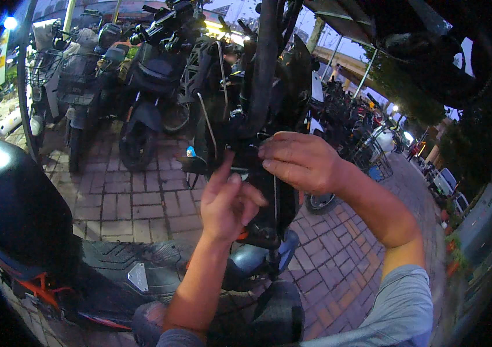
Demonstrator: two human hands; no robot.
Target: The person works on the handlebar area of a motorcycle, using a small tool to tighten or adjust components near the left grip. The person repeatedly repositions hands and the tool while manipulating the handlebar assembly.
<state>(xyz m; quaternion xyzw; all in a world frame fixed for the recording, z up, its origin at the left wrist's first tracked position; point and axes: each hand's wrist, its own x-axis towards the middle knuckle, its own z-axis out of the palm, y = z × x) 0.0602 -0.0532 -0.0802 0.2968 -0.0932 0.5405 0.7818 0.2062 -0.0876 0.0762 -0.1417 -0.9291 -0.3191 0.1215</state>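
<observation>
In front of me is the dark front column (262, 87) of an electric scooter. My left hand (226, 208) is raised at it, the index finger stretched up to the dark inner panel and the other fingers loosely bent apart. Nothing shows in that hand. To its right my right hand (304, 163) has its fingertips pressed together against the column's dark parts. What they pinch, if anything, is too dark to make out. Two thin metal rods (208, 124) stand out just left of the column. A small light-blue piece (191, 151) shows beside the panel.
The scooter's black seat (17, 191) rises at the left, and its footboard (171, 260) runs below my left forearm. Parked scooters (142, 110) line the far left. More two-wheelers (350, 110) stand at the right, on brick paving (338, 254).
</observation>
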